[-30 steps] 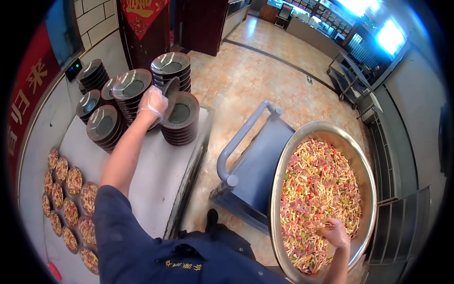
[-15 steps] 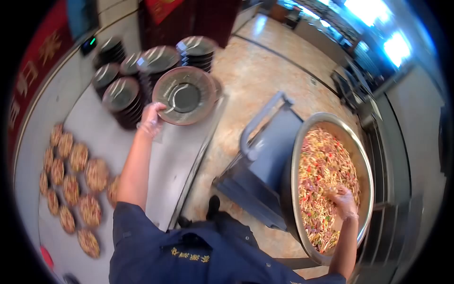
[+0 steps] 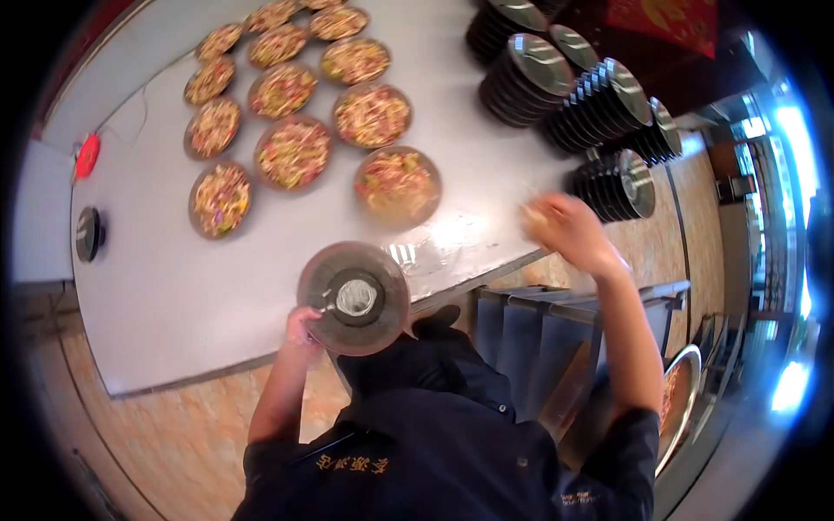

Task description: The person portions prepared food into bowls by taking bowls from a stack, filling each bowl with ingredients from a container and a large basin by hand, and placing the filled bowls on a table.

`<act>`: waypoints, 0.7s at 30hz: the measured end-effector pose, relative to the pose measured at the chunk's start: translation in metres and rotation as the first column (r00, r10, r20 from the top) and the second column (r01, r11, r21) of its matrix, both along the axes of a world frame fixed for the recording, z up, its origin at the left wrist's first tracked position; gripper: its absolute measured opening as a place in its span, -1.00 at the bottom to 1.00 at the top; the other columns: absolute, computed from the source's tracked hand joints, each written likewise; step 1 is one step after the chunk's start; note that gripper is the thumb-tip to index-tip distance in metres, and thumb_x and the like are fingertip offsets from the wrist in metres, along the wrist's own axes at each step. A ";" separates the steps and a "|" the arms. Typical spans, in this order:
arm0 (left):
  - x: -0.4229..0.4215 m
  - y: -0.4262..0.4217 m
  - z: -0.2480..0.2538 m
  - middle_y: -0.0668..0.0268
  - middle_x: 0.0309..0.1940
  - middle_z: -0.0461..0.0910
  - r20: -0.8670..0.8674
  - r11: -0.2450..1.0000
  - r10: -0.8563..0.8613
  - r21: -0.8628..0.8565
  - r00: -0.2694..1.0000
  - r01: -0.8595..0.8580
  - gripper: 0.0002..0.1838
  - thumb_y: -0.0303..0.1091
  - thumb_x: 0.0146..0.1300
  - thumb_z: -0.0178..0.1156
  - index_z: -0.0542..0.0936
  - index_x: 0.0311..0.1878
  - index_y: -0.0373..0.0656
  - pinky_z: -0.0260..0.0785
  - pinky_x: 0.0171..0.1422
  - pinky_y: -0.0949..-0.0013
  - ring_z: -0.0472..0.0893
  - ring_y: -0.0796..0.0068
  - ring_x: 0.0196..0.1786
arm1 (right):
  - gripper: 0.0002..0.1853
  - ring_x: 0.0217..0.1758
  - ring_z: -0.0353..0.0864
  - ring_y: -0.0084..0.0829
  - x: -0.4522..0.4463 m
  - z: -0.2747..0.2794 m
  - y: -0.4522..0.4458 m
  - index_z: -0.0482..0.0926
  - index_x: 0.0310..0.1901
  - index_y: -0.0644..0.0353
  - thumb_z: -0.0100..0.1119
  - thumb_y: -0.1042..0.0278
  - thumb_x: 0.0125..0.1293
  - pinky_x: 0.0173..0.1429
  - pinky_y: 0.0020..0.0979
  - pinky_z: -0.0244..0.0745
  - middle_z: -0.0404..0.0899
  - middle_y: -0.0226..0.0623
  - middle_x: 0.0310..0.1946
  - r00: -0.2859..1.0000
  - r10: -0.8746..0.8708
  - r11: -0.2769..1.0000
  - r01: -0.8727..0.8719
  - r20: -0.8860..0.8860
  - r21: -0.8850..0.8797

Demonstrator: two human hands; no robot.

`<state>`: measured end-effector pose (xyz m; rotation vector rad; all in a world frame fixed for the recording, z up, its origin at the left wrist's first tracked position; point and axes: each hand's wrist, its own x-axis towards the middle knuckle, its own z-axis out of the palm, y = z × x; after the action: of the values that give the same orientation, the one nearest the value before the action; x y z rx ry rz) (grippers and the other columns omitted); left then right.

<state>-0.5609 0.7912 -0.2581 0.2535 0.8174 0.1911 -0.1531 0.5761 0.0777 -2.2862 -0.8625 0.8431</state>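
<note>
An empty dark bowl with a brownish rim is tilted toward me near the table's front edge. My left hand, in a clear glove, grips its rim from the lower left. To the right, my gloved right hand is raised over the table edge, blurred by motion. Its fingers look curled, but what is in them is too smeared to make out. Beyond the held bowl stands the nearest filled bowl, heaped with a shredded, colourful food mix.
Several more filled bowls stand in rows on the white table. Stacks of dark bowls occupy its right end. A blue-grey cart and the large metal basin are at my right. A red object lies far left.
My view has swung left over the table. My left hand has brought the bowl from beside the stacks to the front edge. My right hand has left the food in the basin.
</note>
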 end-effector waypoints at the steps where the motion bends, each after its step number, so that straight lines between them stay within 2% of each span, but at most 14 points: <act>1: -0.027 0.004 0.001 0.07 0.02 0.67 -0.065 0.995 0.085 0.058 0.994 -0.082 -0.40 -0.41 -0.04 0.18 0.57 0.18 -0.32 0.55 0.34 -0.04 0.66 0.02 0.13 | -0.74 -0.38 0.56 -0.61 0.005 -0.033 0.043 0.68 -0.03 0.23 0.44 0.34 0.31 -0.23 -0.47 0.52 0.66 -0.36 -0.36 0.997 0.080 0.997 -0.080 -0.014 0.021; 2: -0.047 0.006 0.002 0.10 -0.03 0.68 -0.124 0.980 0.174 0.122 0.977 -0.159 -0.43 -0.44 -0.04 0.19 0.57 0.15 -0.33 0.58 0.29 0.01 0.68 0.07 0.08 | -0.73 -0.40 0.56 -0.61 0.012 -0.067 0.080 0.68 -0.04 0.23 0.45 0.33 0.29 -0.23 -0.47 0.51 0.65 -0.35 -0.37 0.986 0.162 0.986 -0.161 -0.024 0.045; 4: -0.086 0.005 -0.003 0.12 -0.01 0.68 -0.104 0.955 0.265 0.170 0.959 -0.245 -0.41 -0.46 -0.04 0.19 0.56 0.18 -0.33 0.56 0.31 0.03 0.67 0.10 0.09 | -0.72 -0.21 0.67 -0.54 0.008 -0.104 0.153 0.70 0.00 0.17 0.43 0.28 0.32 -0.11 -0.45 0.58 0.71 -0.34 -0.28 0.981 0.194 0.968 -0.193 -0.012 -0.163; 5: -0.101 0.001 -0.005 0.13 0.01 0.67 -0.079 0.927 0.318 0.233 0.945 -0.293 -0.39 -0.47 -0.04 0.19 0.55 0.20 -0.33 0.54 0.33 0.05 0.67 0.14 0.10 | -0.72 -0.21 0.67 -0.54 0.011 -0.135 0.176 0.70 0.00 0.17 0.43 0.28 0.32 -0.11 -0.45 0.58 0.71 -0.34 -0.28 0.974 0.224 0.958 -0.223 -0.015 -0.182; 7: -0.112 -0.011 0.005 0.11 0.01 0.68 -0.045 0.889 0.397 0.265 0.917 -0.373 -0.40 -0.45 -0.04 0.20 0.57 0.19 -0.33 0.55 0.32 0.05 0.68 0.11 0.10 | -0.68 -0.05 0.74 -0.34 0.016 -0.188 0.202 0.71 0.05 0.18 0.43 0.32 0.27 0.08 -0.35 0.64 0.74 -0.22 -0.13 0.827 0.409 0.913 -0.374 0.386 -0.165; 8: -0.116 -0.016 0.006 0.09 0.02 0.70 0.001 0.850 0.447 0.311 0.895 -0.425 -0.41 -0.42 -0.04 0.21 0.59 0.17 -0.34 0.55 0.31 0.04 0.69 0.08 0.10 | -0.68 -0.05 0.74 -0.34 0.010 -0.193 0.210 0.71 0.05 0.18 0.43 0.32 0.27 0.08 -0.35 0.64 0.74 -0.22 -0.13 0.819 0.430 0.903 -0.391 0.380 -0.179; 10: -0.128 -0.028 0.002 0.10 0.08 0.68 -0.019 0.849 0.471 0.282 0.882 -0.447 -0.38 -0.41 -0.02 0.21 0.56 0.22 -0.33 0.53 0.34 0.07 0.67 0.10 0.16 | -0.64 0.10 0.73 -0.22 0.003 -0.198 0.221 0.72 0.09 0.16 0.42 0.38 0.24 0.21 -0.30 0.63 0.72 -0.20 0.04 0.755 0.564 0.810 -0.425 0.335 -0.405; 11: -0.133 -0.035 -0.002 0.10 0.11 0.67 -0.018 0.864 0.460 0.237 0.888 -0.444 -0.37 -0.41 -0.01 0.22 0.54 0.24 -0.33 0.52 0.36 0.07 0.65 0.11 0.18 | -0.64 0.10 0.73 -0.22 0.001 -0.200 0.220 0.72 0.09 0.16 0.42 0.38 0.24 0.21 -0.30 0.63 0.72 -0.20 0.04 0.750 0.574 0.801 -0.433 0.329 -0.413; 13: -0.131 -0.040 -0.003 0.09 0.14 0.65 -0.015 0.879 0.449 0.189 0.893 -0.438 -0.36 -0.41 0.00 0.22 0.53 0.26 -0.33 0.51 0.38 0.07 0.64 0.12 0.21 | -0.69 0.11 0.67 -0.09 0.005 -0.198 0.209 0.72 0.01 0.12 0.39 0.44 0.20 0.26 -0.20 0.58 0.70 -0.17 0.09 0.752 0.576 0.817 -0.544 0.320 -0.193; 14: -0.124 -0.043 -0.003 0.09 0.12 0.66 -0.007 0.886 0.433 0.188 0.901 -0.424 -0.37 -0.41 0.02 0.22 0.54 0.25 -0.33 0.52 0.36 0.07 0.65 0.12 0.19 | -0.69 0.11 0.67 -0.09 0.011 -0.194 0.202 0.72 0.01 0.12 0.39 0.44 0.20 0.26 -0.20 0.58 0.70 -0.17 0.09 0.752 0.577 0.817 -0.543 0.320 -0.196; 16: -0.112 -0.043 -0.005 0.09 0.09 0.67 0.009 0.899 0.396 0.201 0.918 -0.390 -0.39 -0.41 0.03 0.22 0.54 0.24 -0.33 0.54 0.35 0.07 0.67 0.12 0.17 | -0.68 0.02 0.76 -0.27 0.019 -0.172 0.183 0.72 0.06 0.17 0.35 0.58 0.25 0.17 -0.32 0.65 0.72 -0.20 0.03 0.729 0.512 0.841 -0.534 0.455 -0.091; 18: -0.099 -0.041 -0.018 0.08 0.07 0.69 -0.086 0.963 0.237 0.155 0.968 -0.222 -0.41 -0.41 0.07 0.22 0.54 0.25 -0.34 0.57 0.31 0.09 0.70 0.12 0.12 | -0.68 -0.03 0.76 -0.31 0.026 -0.126 0.151 0.71 0.05 0.20 0.33 0.62 0.26 0.13 -0.35 0.66 0.73 -0.19 0.01 0.762 0.470 0.872 -0.477 0.445 -0.105; 20: -0.058 -0.030 0.003 0.06 0.05 0.70 -0.009 0.962 0.165 0.221 0.986 -0.159 -0.41 -0.38 0.10 0.21 0.54 0.25 -0.35 0.60 0.28 0.09 0.72 0.11 0.08 | -0.69 -0.08 0.77 -0.35 0.027 -0.070 0.107 0.71 0.04 0.22 0.32 0.65 0.26 0.10 -0.37 0.66 0.73 -0.17 -0.01 0.805 0.394 0.915 -0.388 0.444 -0.111; 21: -0.042 -0.025 0.002 0.04 0.08 0.69 0.075 0.982 0.091 0.161 0.993 -0.102 -0.40 -0.37 0.11 0.21 0.53 0.27 -0.36 0.58 0.30 0.07 0.71 0.10 0.10 | -0.72 -0.12 0.78 -0.37 0.026 -0.043 0.076 0.71 0.04 0.21 0.32 0.61 0.29 0.06 -0.37 0.68 0.74 -0.19 -0.05 0.835 0.328 0.939 -0.338 0.442 -0.058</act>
<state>-0.6024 0.7661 -0.2557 0.3608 0.7481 0.3574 -0.1274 0.6519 0.0346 -2.3834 -1.5025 0.4328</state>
